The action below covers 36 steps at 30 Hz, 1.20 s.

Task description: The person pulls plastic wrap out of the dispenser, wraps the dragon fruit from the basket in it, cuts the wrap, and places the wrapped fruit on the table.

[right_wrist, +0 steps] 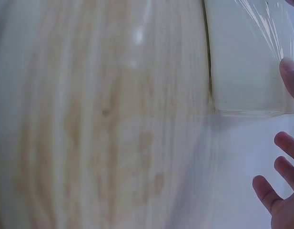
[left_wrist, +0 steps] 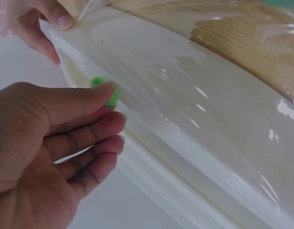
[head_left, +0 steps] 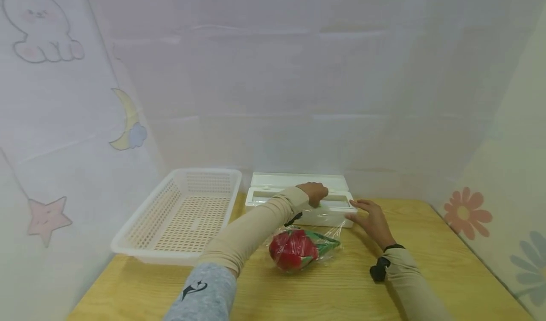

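A long white cling film dispenser (head_left: 328, 216) with a raised lid lies across the back of the table. In the left wrist view my left hand (left_wrist: 46, 133) pinches a small green slide cutter (left_wrist: 108, 98) on its edge between thumb and forefinger. Clear film (left_wrist: 185, 100) drapes over the front. Around the dispenser's right end, my right hand (head_left: 373, 221) holds on, its thumb (right_wrist: 289, 74) against the front face and other fingers spread past the end. Before the dispenser lies a red, green-leaved item (head_left: 294, 250) wrapped in clear film, which stretches up toward my right thumb.
A white perforated plastic basket (head_left: 232, 202) stands left of the dispenser, with nothing seen inside. Both rest on a wood-grain table (head_left: 324, 292). Pale printed cloth (head_left: 273, 74) hangs close behind and at the sides.
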Each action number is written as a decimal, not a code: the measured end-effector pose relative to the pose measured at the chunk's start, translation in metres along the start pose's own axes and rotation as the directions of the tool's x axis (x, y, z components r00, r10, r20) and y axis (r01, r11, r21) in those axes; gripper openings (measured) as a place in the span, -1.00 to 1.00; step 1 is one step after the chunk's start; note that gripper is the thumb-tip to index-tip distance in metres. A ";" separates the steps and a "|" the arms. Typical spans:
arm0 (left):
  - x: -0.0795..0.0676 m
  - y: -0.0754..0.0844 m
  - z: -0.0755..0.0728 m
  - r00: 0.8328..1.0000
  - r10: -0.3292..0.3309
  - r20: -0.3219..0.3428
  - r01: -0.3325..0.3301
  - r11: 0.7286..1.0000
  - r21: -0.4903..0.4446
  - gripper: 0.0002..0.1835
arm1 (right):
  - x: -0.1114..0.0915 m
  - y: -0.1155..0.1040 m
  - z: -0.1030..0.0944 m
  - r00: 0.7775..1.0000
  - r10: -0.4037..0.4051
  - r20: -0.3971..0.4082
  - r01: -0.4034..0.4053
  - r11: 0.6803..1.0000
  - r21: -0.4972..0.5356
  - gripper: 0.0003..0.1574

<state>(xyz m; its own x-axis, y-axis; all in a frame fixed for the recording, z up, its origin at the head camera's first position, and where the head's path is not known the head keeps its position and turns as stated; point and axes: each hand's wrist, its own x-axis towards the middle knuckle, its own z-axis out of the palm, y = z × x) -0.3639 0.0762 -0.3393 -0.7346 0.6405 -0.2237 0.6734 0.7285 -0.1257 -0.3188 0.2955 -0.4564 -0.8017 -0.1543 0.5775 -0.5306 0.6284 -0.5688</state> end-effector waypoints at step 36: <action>-0.022 -0.038 0.020 0.999 0.051 -0.006 -0.051 0.999 -0.007 -0.82 | -0.002 0.004 -0.002 0.999 0.020 -0.028 -0.019 1.000 0.005 -0.37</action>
<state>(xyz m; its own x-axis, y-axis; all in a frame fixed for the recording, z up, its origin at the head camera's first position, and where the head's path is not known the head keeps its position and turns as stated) -0.3715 0.0297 -0.3484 -0.6997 0.6785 -0.2237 0.7095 0.6965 -0.1069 -0.3190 0.3004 -0.4587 -0.8040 -0.1209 0.5822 -0.5162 0.6279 -0.5825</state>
